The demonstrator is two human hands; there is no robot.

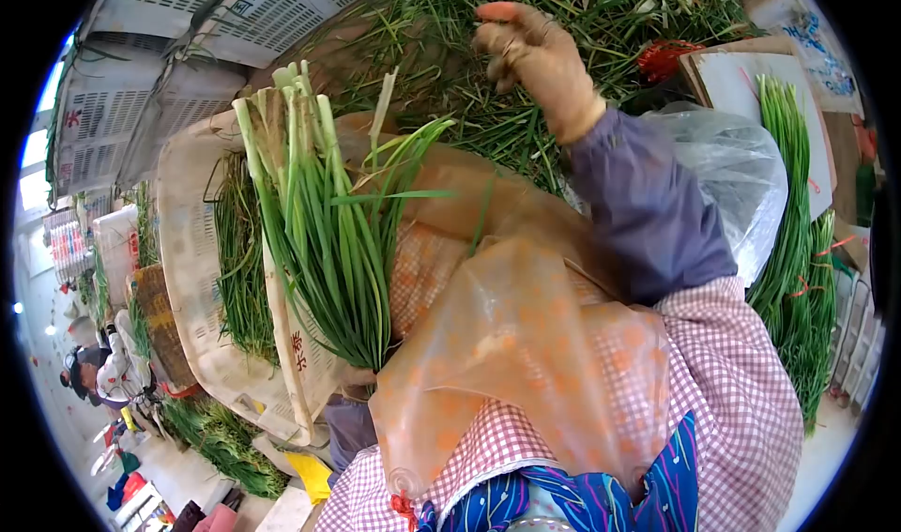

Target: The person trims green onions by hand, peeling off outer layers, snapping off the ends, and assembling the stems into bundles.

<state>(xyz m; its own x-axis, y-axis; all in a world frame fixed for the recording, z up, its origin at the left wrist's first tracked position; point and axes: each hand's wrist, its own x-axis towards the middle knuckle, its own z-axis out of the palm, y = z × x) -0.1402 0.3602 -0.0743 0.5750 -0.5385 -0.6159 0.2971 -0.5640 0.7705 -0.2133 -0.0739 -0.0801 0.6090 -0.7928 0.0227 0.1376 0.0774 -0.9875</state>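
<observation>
The workroom has pale crates (141, 11) at the far left and a heap of loose greens (638, 11) at the far side. A bunch of green onions (328, 232) is on the left, in front of a beige basket (183, 222), its white ends pointing far. The left hand (353, 376), mostly hidden at the near leaf tips, may grip them; I cannot tell. The gloved right hand (540, 63) hangs above the heap, fingers loosely bent and parted.
</observation>
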